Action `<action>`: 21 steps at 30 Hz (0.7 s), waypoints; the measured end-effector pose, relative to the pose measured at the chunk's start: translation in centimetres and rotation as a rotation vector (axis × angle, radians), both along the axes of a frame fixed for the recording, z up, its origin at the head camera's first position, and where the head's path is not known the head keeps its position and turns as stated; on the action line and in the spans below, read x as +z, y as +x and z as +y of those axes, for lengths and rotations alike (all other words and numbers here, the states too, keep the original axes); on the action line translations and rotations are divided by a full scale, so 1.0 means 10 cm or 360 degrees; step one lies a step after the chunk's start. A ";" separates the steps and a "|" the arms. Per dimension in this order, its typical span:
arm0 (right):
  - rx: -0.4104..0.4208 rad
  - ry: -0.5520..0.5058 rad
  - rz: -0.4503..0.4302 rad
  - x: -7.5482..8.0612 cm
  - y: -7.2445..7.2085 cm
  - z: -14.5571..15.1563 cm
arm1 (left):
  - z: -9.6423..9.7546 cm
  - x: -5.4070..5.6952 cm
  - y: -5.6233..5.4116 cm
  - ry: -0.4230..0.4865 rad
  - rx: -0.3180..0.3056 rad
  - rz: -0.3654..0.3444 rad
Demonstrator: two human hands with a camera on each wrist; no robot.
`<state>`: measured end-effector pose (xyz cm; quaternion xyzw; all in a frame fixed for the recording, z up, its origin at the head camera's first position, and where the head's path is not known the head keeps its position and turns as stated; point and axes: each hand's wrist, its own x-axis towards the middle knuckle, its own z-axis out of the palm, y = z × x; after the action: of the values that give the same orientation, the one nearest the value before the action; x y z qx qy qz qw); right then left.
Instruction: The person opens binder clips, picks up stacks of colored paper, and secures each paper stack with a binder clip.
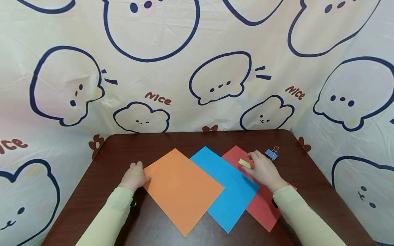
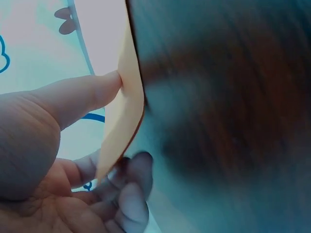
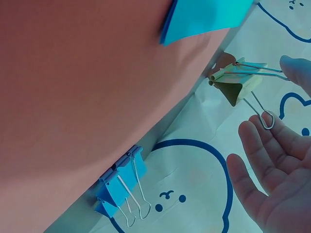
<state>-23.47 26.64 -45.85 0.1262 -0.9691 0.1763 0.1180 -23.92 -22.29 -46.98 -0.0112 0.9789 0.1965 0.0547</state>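
Observation:
My left hand [image 1: 134, 176] grips the left corner of an orange paper sheet [image 1: 184, 191]. In the left wrist view, its thumb [image 2: 90, 94] presses one face while the fingers curl behind the bent corner. Over the red sheet [image 1: 266, 208], my right hand [image 1: 267, 172] holds a yellow binder clip [image 3: 235, 80] by its wire handles, between thumb and fingers. The head view has the clip near the red sheet's upper part. A blue sheet [image 1: 227, 191] lies between, partly covered by the orange sheet and overlapping the red one.
Blue binder clips [image 1: 271, 154] sit on the brown table [image 1: 129, 147] just beyond my right hand, handles up. A white cloth [image 1: 175, 75] with bear drawings hangs behind and at both sides of the table.

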 end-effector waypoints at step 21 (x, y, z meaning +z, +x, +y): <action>0.0014 -0.0015 0.0027 0.00 0.01 0.01 | -0.17 -0.13 -0.03 0.0640 0.0141 0.0152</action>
<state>-23.33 26.75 -45.89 0.1312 -0.9666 0.1805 0.1260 -24.24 -23.95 -48.25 -0.0337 0.9200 0.3904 0.0006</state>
